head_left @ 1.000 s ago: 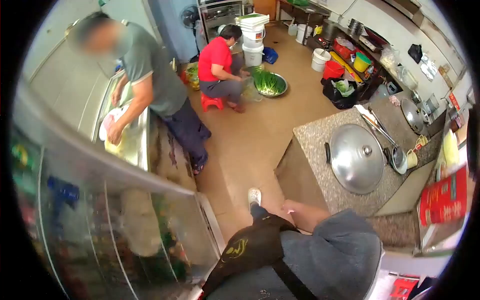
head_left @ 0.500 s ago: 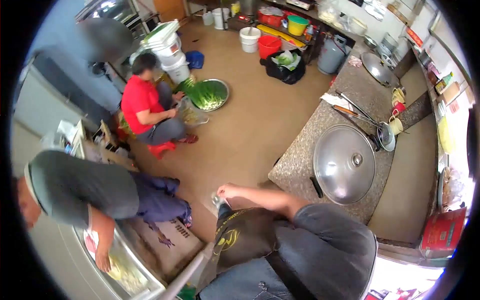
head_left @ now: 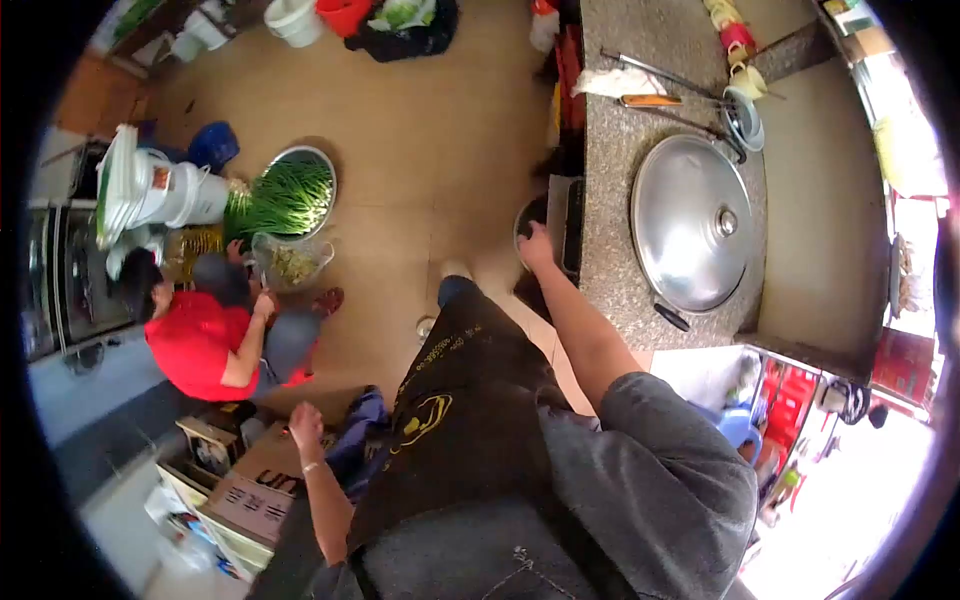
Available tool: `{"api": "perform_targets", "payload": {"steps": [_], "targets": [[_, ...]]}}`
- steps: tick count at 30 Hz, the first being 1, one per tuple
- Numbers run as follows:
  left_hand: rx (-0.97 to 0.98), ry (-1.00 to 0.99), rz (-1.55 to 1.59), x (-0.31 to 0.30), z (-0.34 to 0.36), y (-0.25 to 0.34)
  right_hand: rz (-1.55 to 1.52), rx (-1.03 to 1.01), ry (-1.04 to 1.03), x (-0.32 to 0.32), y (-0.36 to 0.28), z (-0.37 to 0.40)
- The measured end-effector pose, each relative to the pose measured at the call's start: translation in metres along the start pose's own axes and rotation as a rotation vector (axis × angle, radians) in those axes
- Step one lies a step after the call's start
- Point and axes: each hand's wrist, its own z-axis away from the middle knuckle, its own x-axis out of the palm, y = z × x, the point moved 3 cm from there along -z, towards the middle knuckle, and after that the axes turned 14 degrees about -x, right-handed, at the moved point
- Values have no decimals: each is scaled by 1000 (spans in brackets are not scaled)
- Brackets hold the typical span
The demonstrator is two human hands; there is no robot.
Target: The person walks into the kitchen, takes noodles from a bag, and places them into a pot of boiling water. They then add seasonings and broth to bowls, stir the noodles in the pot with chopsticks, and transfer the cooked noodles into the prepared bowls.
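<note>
My right hand point(head_left: 537, 246) is stretched forward beside the counter, over the rim of a dark round container point(head_left: 524, 222) on the floor. Its fingers are curled together, and whatever they hold, if anything, is hidden. My left hand point(head_left: 306, 426) hangs low on the left, above a cardboard box point(head_left: 255, 495), with a thin band at the wrist. Its fingers are loosely bent and apart, with nothing visible in them. On the stone counter point(head_left: 610, 220), right of my right hand, a large domed metal lid point(head_left: 690, 225) lies near a black handle point(head_left: 671, 317).
A person in red point(head_left: 205, 345) sits by a metal basin point(head_left: 333, 180) of green stalks point(head_left: 290, 195) and a clear bag point(head_left: 290, 262). White buckets point(head_left: 195, 195) stand behind. Long-handled utensils point(head_left: 665, 75) rest on the counter. Another person's purple trousers point(head_left: 365, 425) show near my left hand.
My view has turned right and down, closer to the counter. My right hand has moved from in front of my apron to the container by the counter. My left hand has come into view.
</note>
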Motion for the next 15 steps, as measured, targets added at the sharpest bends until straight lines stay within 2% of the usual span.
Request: {"api": "perform_targets", "payload": {"steps": [1,3,5,6,7,8,9,11,12,14,15], "targets": [[-144,-66,488,-16,-41,31,43,64,65,1,15,-14],[-293,-104,927,-46,-70,138,87,174,119,13,50,-44],[-287,-77,800,-43,-71,250,196,276,355,25,100,-81],[-254,-39,695,-41,-79,287,318,324,364,36,129,-103],[-262,-51,666,-39,-113,280,316,355,358,30,122,-118],[-337,-617,695,-26,-158,254,359,541,370,18,105,-132],[-430,-1189,675,-22,-186,253,399,746,372,14,98,-133],[-419,-504,250,11,-125,348,384,913,371,23,124,-141],[-435,-516,227,13,-134,360,373,968,386,26,135,-143],[-639,-589,260,8,-147,370,343,1031,411,34,153,-141],[-635,-593,239,-2,-162,377,326,1049,422,36,161,-141]]}}
